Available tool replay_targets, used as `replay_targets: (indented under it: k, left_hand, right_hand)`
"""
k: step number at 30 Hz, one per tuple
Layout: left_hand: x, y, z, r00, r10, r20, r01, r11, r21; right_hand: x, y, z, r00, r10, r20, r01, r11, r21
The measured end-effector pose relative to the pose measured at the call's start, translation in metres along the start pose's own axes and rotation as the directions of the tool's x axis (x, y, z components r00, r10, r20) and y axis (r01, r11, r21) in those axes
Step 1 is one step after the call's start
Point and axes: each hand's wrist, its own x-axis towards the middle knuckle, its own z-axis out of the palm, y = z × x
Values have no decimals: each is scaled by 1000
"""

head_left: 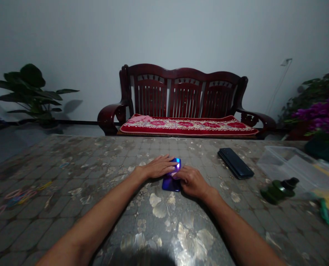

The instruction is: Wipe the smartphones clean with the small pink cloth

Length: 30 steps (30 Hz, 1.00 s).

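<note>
A glossy blue-purple phone [171, 182] lies flat on the patterned table [103, 173] in front of me. My left hand [159, 166] rests on the phone's left side, palm down, fingers stretched over its far end. My right hand [191, 181] presses against the phone's right edge with the fingers curled, thumb touching the phone. Both hands are in contact with it and it stays on the table.
A second, dark phone [235, 163] lies to the right. A clear plastic box [291, 166] and a dark green tool [279, 188] sit at the right edge. Coloured rubber bands [17, 195] are scattered at the left. A wooden bench [181, 103] stands beyond the table.
</note>
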Motion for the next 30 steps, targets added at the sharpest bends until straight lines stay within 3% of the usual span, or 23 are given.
replay_targets:
  k: [3,12,19,26,30]
  left_hand:
    - [3,0,3,1000,16,-20,-15,999,42]
    - [15,-16,25,985,125,-121,-114,989,100]
    - [14,-16,27,967,175,-187,-152,980,127]
    - [-5,-10,20,962,114,-246,-72,982,176]
    - [-10,-11,19,966,93,-243,-54,985,161]
  right_hand:
    - [2,-4,2,998,-62,-10,62,998,24]
    - [7,-8,3,993,-83,-80,85,996,15]
    - [6,-9,2,995,-89,-50,90,996,16]
    - [9,-10,5,997,-70,32,70,997,-18]
    - [12,-8,8,998,-57,18,57,998,-25]
